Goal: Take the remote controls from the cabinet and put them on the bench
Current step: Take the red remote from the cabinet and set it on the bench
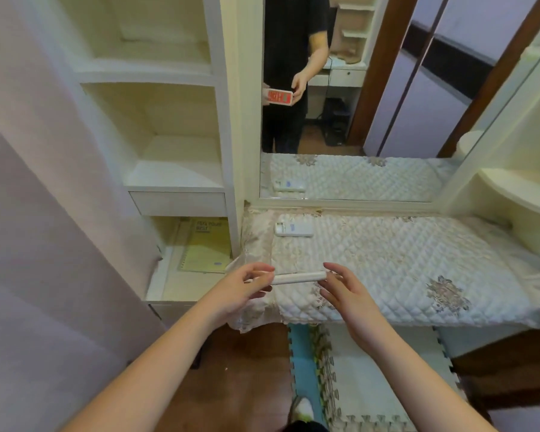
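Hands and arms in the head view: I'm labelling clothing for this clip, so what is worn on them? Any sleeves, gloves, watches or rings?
Both forearms are bare up to the bottom edge of the picture, so no sleeves show. The left hand and the right hand wear no gloves. No watch, bracelet or ring shows on either wrist or on the fingers. The nails look short and unpainted.

The yellow notebook (207, 246) in the open drawer (169, 288), just left of the bench (387, 260), bears dark print, perhaps ending "YOUR BEST"; nothing else reads clearly.
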`<state>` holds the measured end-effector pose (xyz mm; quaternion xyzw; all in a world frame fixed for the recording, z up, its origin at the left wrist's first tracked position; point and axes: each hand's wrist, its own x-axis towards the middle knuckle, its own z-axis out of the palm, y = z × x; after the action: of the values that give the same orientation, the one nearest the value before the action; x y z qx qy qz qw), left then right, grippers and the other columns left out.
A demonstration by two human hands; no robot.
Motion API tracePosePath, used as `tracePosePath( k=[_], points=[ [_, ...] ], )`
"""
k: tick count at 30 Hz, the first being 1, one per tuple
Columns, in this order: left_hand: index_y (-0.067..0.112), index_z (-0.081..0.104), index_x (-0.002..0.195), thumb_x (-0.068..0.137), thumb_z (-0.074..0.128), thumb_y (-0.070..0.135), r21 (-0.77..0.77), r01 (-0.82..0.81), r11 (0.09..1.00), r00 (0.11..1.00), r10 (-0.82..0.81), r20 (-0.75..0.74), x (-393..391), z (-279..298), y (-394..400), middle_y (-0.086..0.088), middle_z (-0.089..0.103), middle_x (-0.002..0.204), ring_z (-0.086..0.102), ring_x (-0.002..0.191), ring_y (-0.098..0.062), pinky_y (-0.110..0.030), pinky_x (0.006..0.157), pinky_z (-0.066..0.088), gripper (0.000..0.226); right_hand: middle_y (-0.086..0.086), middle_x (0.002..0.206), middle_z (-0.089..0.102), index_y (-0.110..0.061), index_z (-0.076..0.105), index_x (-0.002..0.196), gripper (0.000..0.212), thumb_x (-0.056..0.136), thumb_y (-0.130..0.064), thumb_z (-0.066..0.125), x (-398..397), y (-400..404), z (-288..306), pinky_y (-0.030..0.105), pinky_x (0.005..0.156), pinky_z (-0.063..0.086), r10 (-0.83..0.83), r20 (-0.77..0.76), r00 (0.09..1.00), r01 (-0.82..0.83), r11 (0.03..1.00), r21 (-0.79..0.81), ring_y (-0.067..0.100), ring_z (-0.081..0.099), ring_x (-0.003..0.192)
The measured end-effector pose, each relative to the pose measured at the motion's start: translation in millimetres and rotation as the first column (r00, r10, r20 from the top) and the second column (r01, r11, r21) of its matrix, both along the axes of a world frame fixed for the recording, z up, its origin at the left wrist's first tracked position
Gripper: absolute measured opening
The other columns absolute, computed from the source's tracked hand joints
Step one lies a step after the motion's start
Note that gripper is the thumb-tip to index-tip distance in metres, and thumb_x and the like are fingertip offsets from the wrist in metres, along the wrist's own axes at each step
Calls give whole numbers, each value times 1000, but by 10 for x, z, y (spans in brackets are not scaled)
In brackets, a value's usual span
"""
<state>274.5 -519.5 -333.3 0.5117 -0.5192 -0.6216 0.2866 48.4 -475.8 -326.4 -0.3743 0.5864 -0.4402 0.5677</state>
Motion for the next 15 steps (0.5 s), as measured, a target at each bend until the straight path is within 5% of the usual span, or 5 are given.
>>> tracePosePath(
  k=[11, 15],
  points=[
    [36, 60, 114, 86, 67, 42, 27, 133, 991, 957, -135, 258, -416, -536, -1081, 8, 65, 116, 63, 104, -13, -35, 93, 53, 30, 4, 122, 59, -19, 54, 124, 26, 98, -20, 49, -504, -994, -602, 29, 102, 45, -21, 39, 999, 16, 993, 118, 16, 58, 115],
    [30, 55, 124, 83, 74, 29, 52, 219, 974, 898, -222, 381, -637, -697, -1361, 7, 60, 122, 61, 100, -2, -9, 77, 48, 45, 1, 120, 62, -27, 55, 122, 27, 95, -29, 51, -724, -1355, -857, 34, 101, 46, 47, -2, 999, -45, 978, 203, 14, 60, 110]
  ],
)
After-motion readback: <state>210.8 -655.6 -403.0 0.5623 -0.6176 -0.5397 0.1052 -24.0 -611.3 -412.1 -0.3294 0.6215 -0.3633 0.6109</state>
